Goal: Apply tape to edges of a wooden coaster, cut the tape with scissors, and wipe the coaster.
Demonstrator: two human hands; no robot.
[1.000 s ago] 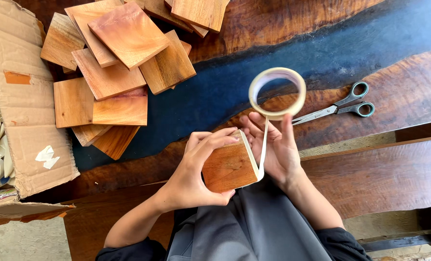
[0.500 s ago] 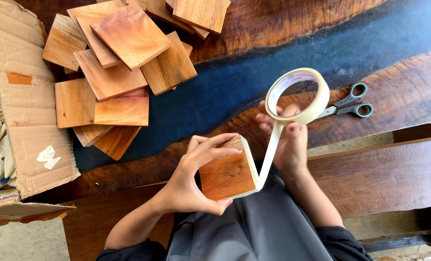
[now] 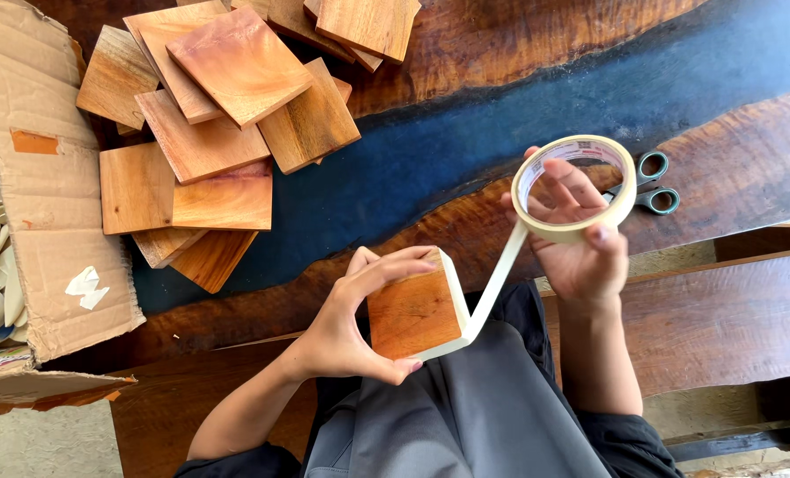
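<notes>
Our left hand pinches the wooden square over our lap; our right hand, fingers hooked through the masking tape roll, has pulled farther away, lengthening the tape strip around the square's edge

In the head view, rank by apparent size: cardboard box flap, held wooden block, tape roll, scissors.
1. cardboard box flap
2. and 3. tape roll and wooden block look alike; unranked, both raised nearer the camera
4. scissors, partly hidden

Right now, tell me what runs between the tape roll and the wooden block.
In the head view, a strip of tape stretches from the tape roll to the wooden block.
</notes>
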